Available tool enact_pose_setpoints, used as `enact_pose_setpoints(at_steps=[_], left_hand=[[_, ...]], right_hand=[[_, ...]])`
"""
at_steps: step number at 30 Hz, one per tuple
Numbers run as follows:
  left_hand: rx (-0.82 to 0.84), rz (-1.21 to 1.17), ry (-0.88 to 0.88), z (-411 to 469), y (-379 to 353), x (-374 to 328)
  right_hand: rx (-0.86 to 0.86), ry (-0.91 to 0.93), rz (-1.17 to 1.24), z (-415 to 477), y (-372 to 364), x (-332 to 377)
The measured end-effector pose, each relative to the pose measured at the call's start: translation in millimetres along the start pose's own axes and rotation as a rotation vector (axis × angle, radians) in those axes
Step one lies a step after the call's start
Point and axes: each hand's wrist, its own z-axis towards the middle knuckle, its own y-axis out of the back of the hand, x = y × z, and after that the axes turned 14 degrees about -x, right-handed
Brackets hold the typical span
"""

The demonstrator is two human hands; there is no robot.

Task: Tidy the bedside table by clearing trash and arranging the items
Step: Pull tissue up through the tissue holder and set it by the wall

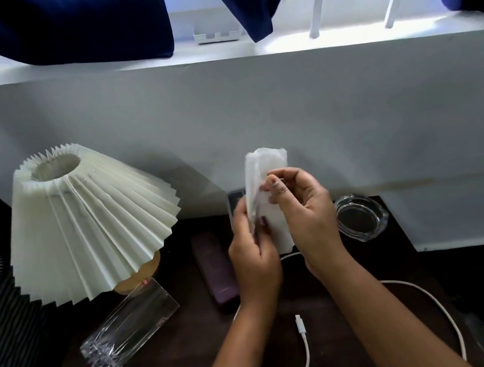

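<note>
While the thin white tissue sheet (267, 163) is pinched by the curled left hand (256, 260) and right hand (306, 214) — compact folding is advised.

Clear glossy glass tumbler (130, 330); matt pleated paper lampshade (91, 220).

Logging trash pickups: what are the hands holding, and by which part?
Both hands hold a white tissue: the left hand grips its lower left edge, the right hand pinches its right edge near the middle.
</note>
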Motion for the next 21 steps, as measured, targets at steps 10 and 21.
enact_pose_setpoints(at_steps=[10,21], left_hand=[[-0.086,-0.316,0.355,11.3,2.7,-6.3],[-0.073,-0.177,0.247,9.2,-2.8,4.7]], right_hand=[[0.242,-0.164,-0.095,0.9,13.6,-15.5],[0.152,0.343,-0.578,-3.4,10.6,-16.8]])
